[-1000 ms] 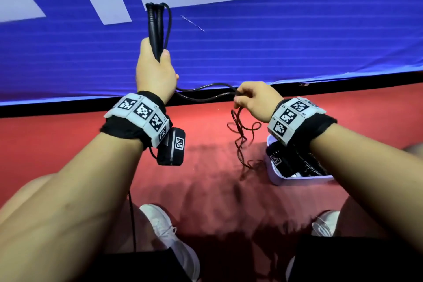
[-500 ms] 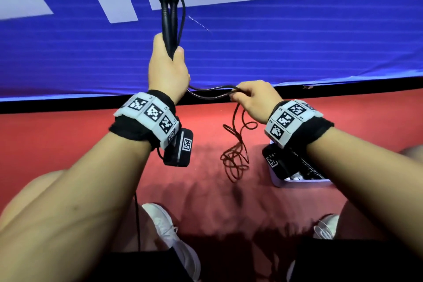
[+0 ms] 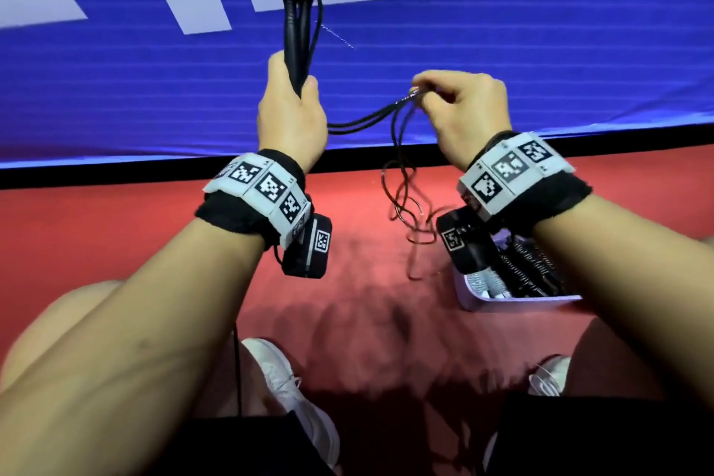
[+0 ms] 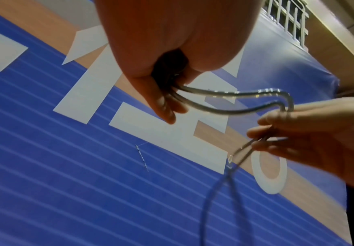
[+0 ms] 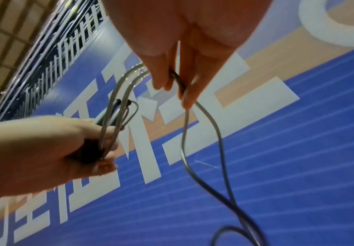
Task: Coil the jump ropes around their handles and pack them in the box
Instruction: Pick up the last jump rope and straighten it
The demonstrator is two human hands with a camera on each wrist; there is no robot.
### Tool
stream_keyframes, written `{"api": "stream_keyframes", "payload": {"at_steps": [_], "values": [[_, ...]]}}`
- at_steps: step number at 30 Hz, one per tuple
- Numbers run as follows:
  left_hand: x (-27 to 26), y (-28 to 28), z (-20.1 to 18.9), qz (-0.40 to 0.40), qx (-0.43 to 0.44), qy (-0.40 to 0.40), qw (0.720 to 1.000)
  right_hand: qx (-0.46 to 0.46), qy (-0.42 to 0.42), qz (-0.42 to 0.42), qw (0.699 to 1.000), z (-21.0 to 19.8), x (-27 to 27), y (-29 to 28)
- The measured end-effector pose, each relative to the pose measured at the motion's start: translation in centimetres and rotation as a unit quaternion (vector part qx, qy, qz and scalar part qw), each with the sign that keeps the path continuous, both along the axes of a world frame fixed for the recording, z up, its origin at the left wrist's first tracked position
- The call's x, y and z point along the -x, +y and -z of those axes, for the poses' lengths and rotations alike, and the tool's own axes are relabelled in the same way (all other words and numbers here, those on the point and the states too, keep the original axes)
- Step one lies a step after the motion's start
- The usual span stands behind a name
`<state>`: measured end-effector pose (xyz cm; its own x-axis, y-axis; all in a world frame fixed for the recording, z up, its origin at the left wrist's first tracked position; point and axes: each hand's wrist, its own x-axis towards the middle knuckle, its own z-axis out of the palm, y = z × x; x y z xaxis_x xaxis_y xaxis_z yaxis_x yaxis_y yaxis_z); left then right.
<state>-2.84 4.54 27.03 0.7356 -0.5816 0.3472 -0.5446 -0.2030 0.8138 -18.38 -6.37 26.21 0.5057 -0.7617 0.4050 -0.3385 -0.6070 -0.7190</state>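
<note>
My left hand (image 3: 291, 108) grips two black jump rope handles (image 3: 296, 35) upright, side by side, against the blue wall. A doubled strand of the thin black rope (image 3: 367, 122) runs from under that fist across to my right hand (image 3: 459, 104), which pinches it between thumb and fingers. Below the pinch the rope hangs in loose loops (image 3: 405, 205) toward the red floor. In the left wrist view the rope (image 4: 224, 101) leaves my left hand (image 4: 172, 69) and bends into the right fingers (image 4: 262, 133). The right wrist view shows my right fingertips (image 5: 184, 93) pinching the rope (image 5: 203, 149).
A pale lilac box (image 3: 502, 301) holding coiled black ropes stands on the red floor (image 3: 135, 243) under my right forearm. A blue padded wall (image 3: 154, 97) with white lettering rises just ahead. My white shoes (image 3: 282, 383) are at the bottom.
Both hands have risen. My right hand moved up and to the right, drawing more rope up, so the dangling loops now hang higher off the floor.
</note>
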Motion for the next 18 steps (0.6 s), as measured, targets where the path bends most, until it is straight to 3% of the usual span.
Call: {"api": "stream_keyframes", "payload": {"at_steps": [3,4,7,8,9,10,11,12,16,18], "values": [[0.3,0.1,-0.1,0.001,0.003,0.017,1.000,-0.016,0.190,-0.054,0.980,1.3,0.4,0.3],[0.3,0.1,0.0,0.001,-0.002,0.022,1.000,0.003,0.170,-0.061,0.984,1.2,0.4,0.5],[0.2,0.0,0.0,0.004,0.002,0.014,1.000,0.056,-0.089,-0.023,0.994,-1.1,0.1,0.6],[0.3,0.0,-0.2,0.004,0.001,0.014,1.000,0.061,-0.082,-0.023,0.994,-1.2,0.1,0.3],[0.5,0.1,-0.4,0.007,-0.001,0.017,1.000,0.049,0.005,-0.029,0.998,-0.9,0.2,0.2],[0.6,0.2,-0.4,0.008,-0.004,0.023,1.000,0.024,0.154,-0.036,0.987,-0.1,0.4,0.0],[0.8,0.2,-0.4,0.009,-0.008,0.026,1.000,-0.004,0.281,-0.037,0.959,0.7,0.7,-0.1],[0.9,0.3,-0.3,0.010,-0.014,0.028,0.999,-0.017,0.333,-0.037,0.942,1.0,0.8,0.0],[0.5,0.4,-0.3,0.032,-0.014,0.075,0.997,-0.055,0.261,-0.029,0.963,0.0,0.6,-0.5],[0.5,0.5,-0.5,0.058,0.006,0.133,0.989,-0.082,0.333,-0.069,0.937,0.4,0.8,-0.1]]}}
